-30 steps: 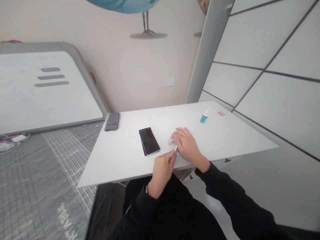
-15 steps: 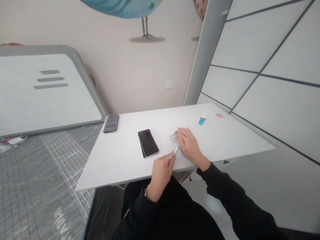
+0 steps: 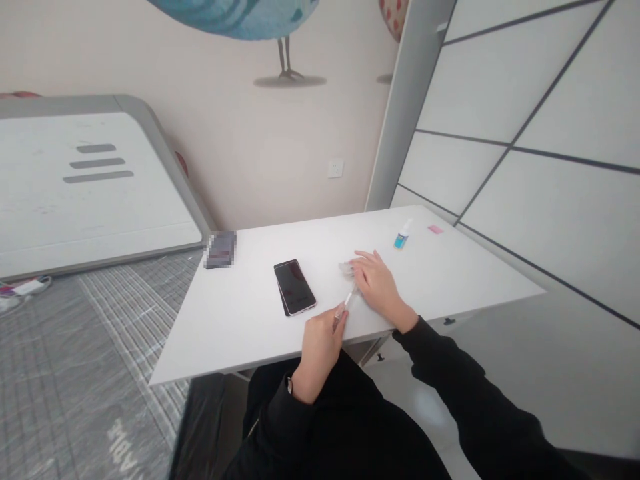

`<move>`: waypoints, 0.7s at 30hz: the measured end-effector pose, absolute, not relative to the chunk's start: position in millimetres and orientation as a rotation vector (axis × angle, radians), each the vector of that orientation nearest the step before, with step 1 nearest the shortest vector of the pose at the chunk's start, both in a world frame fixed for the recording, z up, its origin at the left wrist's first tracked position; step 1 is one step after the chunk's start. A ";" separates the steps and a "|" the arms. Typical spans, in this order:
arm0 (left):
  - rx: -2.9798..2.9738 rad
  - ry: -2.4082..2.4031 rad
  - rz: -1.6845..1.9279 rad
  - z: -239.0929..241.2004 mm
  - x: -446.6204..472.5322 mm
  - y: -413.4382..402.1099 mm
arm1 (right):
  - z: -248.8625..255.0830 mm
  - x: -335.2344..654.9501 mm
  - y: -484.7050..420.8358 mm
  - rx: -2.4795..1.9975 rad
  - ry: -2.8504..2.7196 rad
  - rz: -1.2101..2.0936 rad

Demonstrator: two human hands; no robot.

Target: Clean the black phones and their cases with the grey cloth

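My left hand (image 3: 321, 340) rests at the near edge of the white table (image 3: 240, 320), fingers pinched on a thin white stick-like tool (image 3: 345, 303) that points up and right. My right hand (image 3: 377, 285) lies palm down with fingers stretched out, pressing on a small pale crumpled piece (image 3: 345, 269) that shows at the fingertips. A black phone (image 3: 295, 287) lies screen up on a second dark slab just left of both hands.
A small blue-and-white bottle (image 3: 401, 235) and a pink slip (image 3: 435, 229) sit at the table's far right. A blurred dark object (image 3: 221, 249) lies at the far left corner. A bed with a white headboard (image 3: 90, 180) stands left; panelled wall right.
The view has drifted slightly, so everything sits a little lower and further left. Both hands stay almost where they were, the right one still flat on the pale piece.
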State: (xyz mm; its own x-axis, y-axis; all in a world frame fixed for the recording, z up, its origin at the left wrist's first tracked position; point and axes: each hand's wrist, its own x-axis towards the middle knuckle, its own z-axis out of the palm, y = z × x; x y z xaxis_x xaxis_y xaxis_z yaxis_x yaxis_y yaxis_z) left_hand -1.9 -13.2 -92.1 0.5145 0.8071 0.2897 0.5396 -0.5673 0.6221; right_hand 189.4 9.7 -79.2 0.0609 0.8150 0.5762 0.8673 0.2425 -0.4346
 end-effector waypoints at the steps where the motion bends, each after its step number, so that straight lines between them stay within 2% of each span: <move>1: 2.306 1.114 0.774 -93.7 -1.4 -12.4 | -79.3 178.0 4.4 -1.523 -1.766 -0.062; 7: 2.350 1.134 0.692 -107.9 1.8 -5.0 | -77.4 109.8 -46.7 -1.237 -1.941 0.047; 15: 2.306 1.088 0.779 -95.2 -2.7 -10.2 | -78.7 191.0 11.5 -1.576 -1.723 -0.053; 21: 2.351 1.139 0.709 -107.1 2.4 -4.0 | -81.5 121.6 -28.5 -1.307 -1.817 0.089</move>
State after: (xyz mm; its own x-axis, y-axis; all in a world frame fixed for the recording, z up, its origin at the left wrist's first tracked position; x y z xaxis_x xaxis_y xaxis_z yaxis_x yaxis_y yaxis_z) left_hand 2.4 -4.0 -107.1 0.5313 0.8074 0.2563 0.5867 -0.5690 0.5762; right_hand 121.6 -28.5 -81.5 -0.0691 0.7983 0.5983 0.7356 0.4459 -0.5099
